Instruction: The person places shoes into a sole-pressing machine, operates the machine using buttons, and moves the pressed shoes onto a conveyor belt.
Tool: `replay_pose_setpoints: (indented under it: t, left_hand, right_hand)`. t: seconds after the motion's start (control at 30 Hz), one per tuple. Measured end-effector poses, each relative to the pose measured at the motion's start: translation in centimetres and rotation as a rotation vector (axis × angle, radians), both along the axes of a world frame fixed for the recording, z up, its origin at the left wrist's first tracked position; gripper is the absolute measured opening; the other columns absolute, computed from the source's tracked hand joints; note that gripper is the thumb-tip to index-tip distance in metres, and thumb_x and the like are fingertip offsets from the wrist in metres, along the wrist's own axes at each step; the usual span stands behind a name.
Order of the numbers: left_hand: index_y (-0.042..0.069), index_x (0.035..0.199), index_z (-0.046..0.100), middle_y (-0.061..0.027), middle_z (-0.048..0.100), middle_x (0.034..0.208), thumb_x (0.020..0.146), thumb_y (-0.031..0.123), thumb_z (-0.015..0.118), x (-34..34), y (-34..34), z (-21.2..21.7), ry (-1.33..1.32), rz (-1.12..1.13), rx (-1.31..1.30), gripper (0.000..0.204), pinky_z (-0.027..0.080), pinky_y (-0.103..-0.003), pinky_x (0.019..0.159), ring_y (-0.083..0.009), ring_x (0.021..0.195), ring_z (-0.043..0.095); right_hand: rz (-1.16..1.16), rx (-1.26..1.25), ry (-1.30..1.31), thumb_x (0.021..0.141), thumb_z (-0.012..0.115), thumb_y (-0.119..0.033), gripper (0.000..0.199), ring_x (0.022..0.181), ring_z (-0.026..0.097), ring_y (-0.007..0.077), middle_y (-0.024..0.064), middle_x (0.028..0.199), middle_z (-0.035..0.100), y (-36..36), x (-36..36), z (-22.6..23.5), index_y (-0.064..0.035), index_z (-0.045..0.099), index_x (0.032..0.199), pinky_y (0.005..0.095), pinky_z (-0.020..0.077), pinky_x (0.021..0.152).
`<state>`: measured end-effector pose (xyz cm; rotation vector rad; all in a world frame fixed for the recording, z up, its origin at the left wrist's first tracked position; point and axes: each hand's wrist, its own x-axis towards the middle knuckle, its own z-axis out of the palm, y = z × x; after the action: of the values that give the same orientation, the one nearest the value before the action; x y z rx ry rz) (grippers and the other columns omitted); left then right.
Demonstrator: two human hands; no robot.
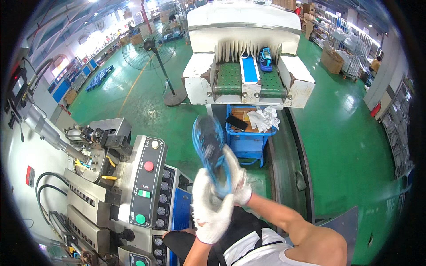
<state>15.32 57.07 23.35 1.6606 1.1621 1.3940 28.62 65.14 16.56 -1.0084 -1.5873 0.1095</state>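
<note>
A blue and black shoe (208, 141) is held up in front of me, tilted with one end pointing away and slightly blurred by motion. My left hand (212, 208), in a white knit glove, grips its near end from the left and below. At the right side of that same end, my right hand (239, 177), gloved alike, is closed around it. The shoe hides some of the fingers. A second blue shoe (265, 60) sits on the green conveyor belt (271, 83) at the mouth of the white tunnel machine (244, 20).
At my left stands a machine with a button panel (146, 181) and several gauges. Beneath the conveyor is a blue cart (245, 144) bearing white gloves (265, 119) and a dark flat object (237, 123). A pedestal fan (159, 66) stands beyond, on the green floor.
</note>
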Motion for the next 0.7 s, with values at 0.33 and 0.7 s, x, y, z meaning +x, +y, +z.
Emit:
replay_pose_setpoints:
  t: [0.33,0.7]
  left_hand:
    - [-0.006,0.141,0.055,-0.026,0.059,0.142,0.087,0.014,0.084,-3.6,-5.8,-14.3,0.323,0.105,-0.382,0.064,0.047,-0.046,0.114,-0.042,0.132,0.059]
    - [-0.003,0.144,0.053,-0.0219,0.063,0.138,0.093,0.008,0.078,-9.6,-15.1,-17.4,0.16,0.496,-0.666,0.058,0.057,-0.042,0.104,-0.0321,0.123,0.069]
  right_hand:
    - [-0.421,-0.614,0.095,0.084,0.076,-0.068,0.108,0.13,0.063,0.0427,0.0315,0.142,0.062,37.2,14.2,0.0,0.0055,0.042,0.156,0.046,0.0486,0.111]
    - [-0.415,-0.34,-0.105,0.099,0.066,-0.058,0.083,0.117,0.066,0.0297,0.0225,0.136,0.064,41.2,12.2,-5.9,0.01,0.053,0.146,0.0368,0.054,0.098]
